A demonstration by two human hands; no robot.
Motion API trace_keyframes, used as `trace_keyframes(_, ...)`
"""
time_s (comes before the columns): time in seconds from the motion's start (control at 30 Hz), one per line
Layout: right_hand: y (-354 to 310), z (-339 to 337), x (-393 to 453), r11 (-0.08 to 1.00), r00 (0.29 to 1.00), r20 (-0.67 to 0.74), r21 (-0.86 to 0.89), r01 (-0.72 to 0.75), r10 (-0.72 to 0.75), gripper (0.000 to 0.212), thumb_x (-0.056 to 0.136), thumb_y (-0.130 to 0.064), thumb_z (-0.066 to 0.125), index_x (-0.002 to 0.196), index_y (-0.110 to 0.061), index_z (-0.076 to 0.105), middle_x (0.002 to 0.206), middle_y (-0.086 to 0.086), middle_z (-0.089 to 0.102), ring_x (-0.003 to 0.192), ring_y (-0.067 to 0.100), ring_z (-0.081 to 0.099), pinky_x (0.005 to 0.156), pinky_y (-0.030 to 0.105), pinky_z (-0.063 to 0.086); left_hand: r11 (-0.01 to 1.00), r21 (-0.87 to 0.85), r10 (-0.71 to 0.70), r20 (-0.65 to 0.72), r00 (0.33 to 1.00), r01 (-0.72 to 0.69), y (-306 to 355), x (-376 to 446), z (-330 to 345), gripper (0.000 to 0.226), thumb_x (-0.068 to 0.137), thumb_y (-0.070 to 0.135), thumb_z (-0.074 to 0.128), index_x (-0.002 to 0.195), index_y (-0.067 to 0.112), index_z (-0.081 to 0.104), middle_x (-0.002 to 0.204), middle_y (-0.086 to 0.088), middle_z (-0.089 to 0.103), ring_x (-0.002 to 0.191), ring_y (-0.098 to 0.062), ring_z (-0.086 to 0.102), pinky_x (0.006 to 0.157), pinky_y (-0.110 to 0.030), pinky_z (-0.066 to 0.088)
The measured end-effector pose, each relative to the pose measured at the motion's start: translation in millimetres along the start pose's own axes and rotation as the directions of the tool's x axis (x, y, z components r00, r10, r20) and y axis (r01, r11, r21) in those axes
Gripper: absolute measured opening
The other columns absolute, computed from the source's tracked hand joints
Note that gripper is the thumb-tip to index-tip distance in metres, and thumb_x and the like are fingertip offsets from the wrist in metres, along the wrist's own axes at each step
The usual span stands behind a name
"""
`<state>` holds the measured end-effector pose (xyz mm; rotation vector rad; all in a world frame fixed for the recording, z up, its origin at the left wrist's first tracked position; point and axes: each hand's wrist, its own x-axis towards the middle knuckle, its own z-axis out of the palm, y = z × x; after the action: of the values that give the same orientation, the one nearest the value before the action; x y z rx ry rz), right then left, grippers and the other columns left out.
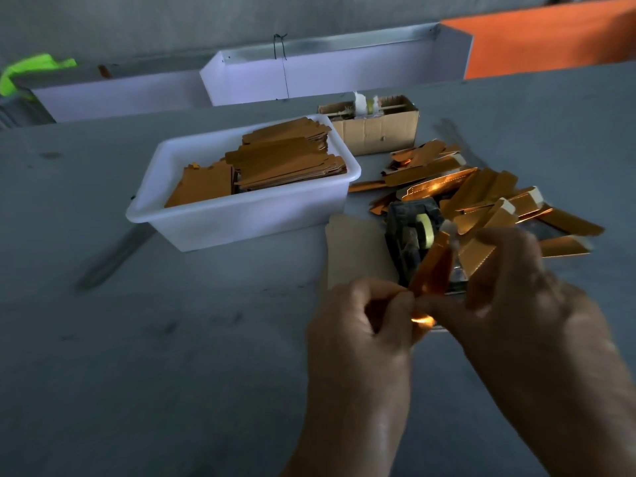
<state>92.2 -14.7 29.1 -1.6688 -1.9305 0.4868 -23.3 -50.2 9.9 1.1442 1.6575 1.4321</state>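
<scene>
your left hand (361, 318) and right hand (509, 304) pinch the near end of the gold foil blank (432, 266), which rises from the pinch toward the tape dispenser (409, 232) just beyond; squeeze unevenly and it could crease crooked.

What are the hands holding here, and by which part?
The left hand and right hand both pinch one gold card strip at its near end.
</scene>
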Motion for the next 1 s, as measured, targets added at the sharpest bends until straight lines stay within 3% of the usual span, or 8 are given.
trace_keyframes(0.07,1.4,-4.2,3.6,0.997,1.0,0.019,0.074,0.019,-0.02,0.097,0.046,-0.066,0.057,0.13,-0.025,0.036,0.073,-0.017,0.053,0.068,0.005,0.054,0.051,0.016,0.033,0.994,-0.099,-0.035,0.034,0.999,0.039,2.3,1.3,-5.0,0.012,0.086,0.015,0.069,0.075,0.02,0.071,0.07,0.001,0.074,0.063,-0.009,0.071,0.052,-0.015,0.052)
trace_keyframes(0.2,4.4,0.5,10.4,0.871,0.97,0.24,0.481,-0.097,-0.025,0.054,0.049,-0.051,0.058,0.099,-0.037,0.048,0.073,-0.028,0.067,0.066,-0.005,0.065,0.045,0.007,0.044,0.974,-0.159,-0.133,0.165,0.977,0.16,5.9,5.7,-16.4,0.007,0.087,0.019,0.067,0.082,0.019,0.072,0.069,0.002,0.072,0.058,-0.011,0.069,0.051,-0.02,0.053)
trace_keyframes(0.37,1.1,6.7,18.9,0.777,0.964,0.263,0.615,-0.138,-0.036,0.034,0.06,-0.037,0.063,0.092,-0.034,0.054,0.073,-0.011,0.072,0.068,0.005,0.069,0.059,0.018,0.051,0.978,-0.052,-0.184,0.215,0.959,0.2,1.3,17.3,-28.2,0.014,0.083,0.03,0.07,0.095,0.024,0.067,0.062,0.005,0.068,0.04,-0.005,0.052,0.039,-0.018,0.039)
trace_keyframes(0.53,11.2,-7.0,50.9,0.713,0.994,0.049,0.694,-0.103,0.095,0.013,0.077,-0.027,0.067,0.088,-0.025,0.061,0.077,-0.009,0.073,0.066,0.008,0.071,0.058,0.021,0.052,0.928,0.364,-0.051,-0.09,0.995,0.08,-20.1,51.4,-34.5,0.024,0.084,0.043,0.066,0.085,0.019,0.063,0.076,0.005,0.069,0.076,-0.01,0.065,0.068,-0.029,0.05)
trace_keyframes(0.67,31.4,-5.9,89.4,0.614,0.947,-0.037,0.769,-0.178,0.32,0.005,0.088,-0.017,0.063,0.088,-0.019,0.059,0.069,-0.002,0.071,0.058,0.006,0.069,0.049,0.015,0.051,0.791,0.594,-0.152,-0.044,0.987,0.148,-41.8,74.2,-25.7,0.044,0.08,0.053,0.068,0.096,0.013,0.06,0.09,0.003,0.061,0.082,-0.011,0.054,0.06,-0.025,0.037)
trace_keyframes(0.8,58.7,4.0,116.9,0.604,0.864,0.046,0.696,-0.388,0.502,0.026,0.086,-0.018,0.067,0.105,-0.003,0.058,0.094,0.012,0.067,0.072,0.017,0.068,0.058,0.024,0.054,0.907,0.276,-0.316,-0.056,0.947,0.319,-47.2,87.7,-21.8,0.033,0.07,0.034,0.084,0.083,0.01,0.065,0.08,-0.002,0.069,0.068,-0.009,0.062,0.051,-0.021,0.044)
trace_keyframes(0.9,66.9,8.2,114.8,0.747,0.854,-0.068,0.525,-0.409,0.515,0.037,0.087,-0.017,0.063,0.119,-0.001,0.052,0.099,0.019,0.06,0.091,0.029,0.063,0.071,0.038,0.058,0.909,0.177,-0.372,-0.067,0.926,0.378,-47.2,91.0,-22.9,0.027,0.068,0.023,0.087,0.072,0.01,0.064,0.066,0.0,0.067,0.051,-0.006,0.059,0.042,-0.017,0.041)
trace_keyframes(1.0,58.3,8.5,96.3,0.884,0.888,-0.194,0.316,-0.346,0.417,0.045,0.083,-0.028,0.063,0.124,-0.012,0.052,0.115,0.018,0.057,0.101,0.036,0.059,0.083,0.054,0.052,0.908,0.115,-0.398,-0.066,0.915,0.404,-46.6,93.3,-27.7,0.021,0.072,0.017,0.083,0.069,0.011,0.063,0.062,-0.002,0.063,0.053,-0.011,0.054,0.041,-0.014,0.041)
